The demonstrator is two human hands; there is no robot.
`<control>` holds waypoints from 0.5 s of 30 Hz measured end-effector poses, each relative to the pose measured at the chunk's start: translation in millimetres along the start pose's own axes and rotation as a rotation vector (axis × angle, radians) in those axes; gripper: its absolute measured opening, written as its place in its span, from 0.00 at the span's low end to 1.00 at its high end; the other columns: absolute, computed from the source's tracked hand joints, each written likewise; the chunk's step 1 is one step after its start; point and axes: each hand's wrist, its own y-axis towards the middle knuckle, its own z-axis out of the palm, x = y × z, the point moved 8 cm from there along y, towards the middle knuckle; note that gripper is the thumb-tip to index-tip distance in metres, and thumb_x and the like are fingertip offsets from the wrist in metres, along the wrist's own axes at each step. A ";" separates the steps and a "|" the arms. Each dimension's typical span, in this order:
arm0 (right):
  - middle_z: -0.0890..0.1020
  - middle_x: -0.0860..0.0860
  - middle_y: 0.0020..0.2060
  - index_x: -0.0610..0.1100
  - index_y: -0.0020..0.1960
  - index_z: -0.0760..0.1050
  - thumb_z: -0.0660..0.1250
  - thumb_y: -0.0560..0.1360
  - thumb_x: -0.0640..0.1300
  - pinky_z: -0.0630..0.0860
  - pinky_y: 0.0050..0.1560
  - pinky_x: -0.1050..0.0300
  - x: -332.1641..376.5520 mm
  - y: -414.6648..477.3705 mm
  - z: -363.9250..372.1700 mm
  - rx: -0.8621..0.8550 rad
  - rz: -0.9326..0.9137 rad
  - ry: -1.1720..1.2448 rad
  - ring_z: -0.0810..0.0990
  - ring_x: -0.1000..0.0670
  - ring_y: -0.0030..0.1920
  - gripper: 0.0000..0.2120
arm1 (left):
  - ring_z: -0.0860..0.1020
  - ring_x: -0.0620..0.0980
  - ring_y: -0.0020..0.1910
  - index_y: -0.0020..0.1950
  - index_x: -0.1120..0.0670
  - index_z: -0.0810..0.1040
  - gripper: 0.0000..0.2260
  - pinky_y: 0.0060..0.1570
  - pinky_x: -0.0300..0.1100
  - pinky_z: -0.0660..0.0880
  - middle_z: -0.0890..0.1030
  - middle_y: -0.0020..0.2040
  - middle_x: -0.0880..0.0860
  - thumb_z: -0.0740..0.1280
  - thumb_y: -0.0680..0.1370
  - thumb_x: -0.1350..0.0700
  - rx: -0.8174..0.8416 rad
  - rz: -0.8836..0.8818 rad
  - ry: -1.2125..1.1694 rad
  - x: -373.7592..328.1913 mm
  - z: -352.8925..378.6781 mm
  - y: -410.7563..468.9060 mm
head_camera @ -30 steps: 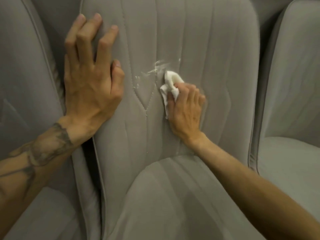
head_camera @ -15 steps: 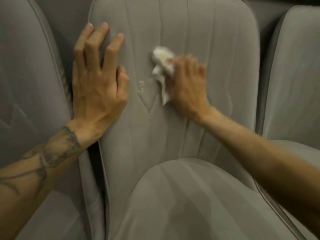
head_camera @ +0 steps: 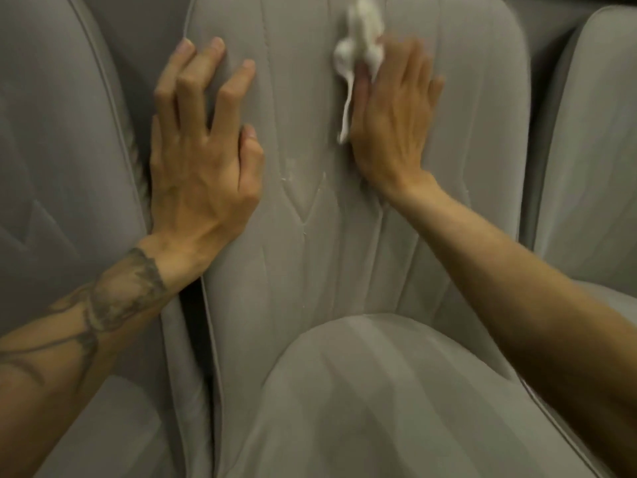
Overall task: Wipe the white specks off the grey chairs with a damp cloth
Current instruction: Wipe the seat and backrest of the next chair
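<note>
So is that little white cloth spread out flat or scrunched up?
Scrunched up: the small white cloth bulges in a lumpy wad by the right hand, one thin tail hanging down beside the thumb.

Three chairs side by side: left chair, middle chair, right chair. Left hand on middle backrest, at left edge. Right hand upper centre, pressing cloth to backrest. Specks between hands, lower. Seat cushion in front, below.

Cloth: blurred, its lower part hidden under the right hand.
Right fingertips: blurred, outlines unclear.
Middle chair: top cut off by the frame edge.
</note>
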 end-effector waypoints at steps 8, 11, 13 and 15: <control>0.80 0.43 0.51 0.43 0.59 0.74 0.62 0.80 0.49 0.68 0.47 0.46 61.0 -98.8 -9.1 0.276 -0.211 0.228 0.77 0.41 0.47 0.12 | 0.63 0.66 0.80 0.78 0.59 0.70 0.24 0.76 0.32 0.48 0.67 0.79 0.63 0.61 0.81 0.60 0.013 -0.018 -0.001 -2.8 -2.5 0.5; 0.79 0.42 0.49 0.44 0.58 0.72 0.62 0.80 0.50 0.62 0.46 0.50 30.5 -50.8 1.1 0.137 -0.204 0.094 0.73 0.43 0.47 0.12 | 0.62 0.65 0.80 0.78 0.58 0.70 0.24 0.77 0.34 0.50 0.67 0.79 0.62 0.61 0.82 0.59 0.019 -0.014 0.004 -2.7 -2.6 -0.2; 0.79 0.43 0.49 0.42 0.56 0.75 0.60 0.81 0.49 0.60 0.45 0.52 12.3 -18.7 2.1 -0.020 0.003 0.048 0.72 0.44 0.47 0.12 | 0.63 0.65 0.80 0.78 0.58 0.70 0.24 0.75 0.31 0.47 0.67 0.79 0.62 0.61 0.81 0.60 0.014 -0.015 0.006 -2.3 -1.9 0.6; 0.79 0.42 0.50 0.40 0.57 0.76 0.59 0.82 0.48 0.66 0.47 0.48 21.4 -30.1 0.6 -0.057 0.130 0.101 0.76 0.42 0.48 0.14 | 0.63 0.65 0.80 0.78 0.59 0.70 0.24 0.76 0.31 0.47 0.67 0.79 0.63 0.61 0.81 0.60 0.009 -0.016 0.002 -2.6 -2.0 0.4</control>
